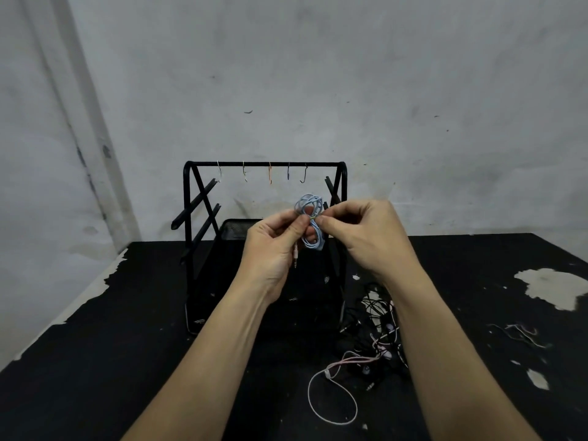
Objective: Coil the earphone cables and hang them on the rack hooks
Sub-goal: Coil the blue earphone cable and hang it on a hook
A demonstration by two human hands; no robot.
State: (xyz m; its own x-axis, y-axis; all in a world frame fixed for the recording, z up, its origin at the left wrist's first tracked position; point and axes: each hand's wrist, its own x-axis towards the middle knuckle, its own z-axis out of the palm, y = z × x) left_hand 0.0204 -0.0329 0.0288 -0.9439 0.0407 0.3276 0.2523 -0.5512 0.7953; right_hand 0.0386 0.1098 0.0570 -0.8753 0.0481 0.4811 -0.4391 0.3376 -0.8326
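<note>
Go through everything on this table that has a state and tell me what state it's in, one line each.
Blue earphone cable: coiled, held in the air by both hands, plug dangling.
Left hand: pinches the coil's middle.
Right hand: pinches the coil's middle.
Rack hooks: five on the top bar, all bare.
Pink earphone cable: uncoiled, loose on the table.
Black earphone cables: tangled in a heap on the table.

Pretty rough room tbh. The back wall (350, 90) is plain grey-white plaster, scuffed and stained with little dark marks all over. On the left a paler strip (63, 106) runs down it at a slant, with grimy smudges along its edge. The table (127, 345) is black and butts up against the wall, its coating flaking off in pale patches on the left edge and the right side. Lighting is flat and dim.
</note>
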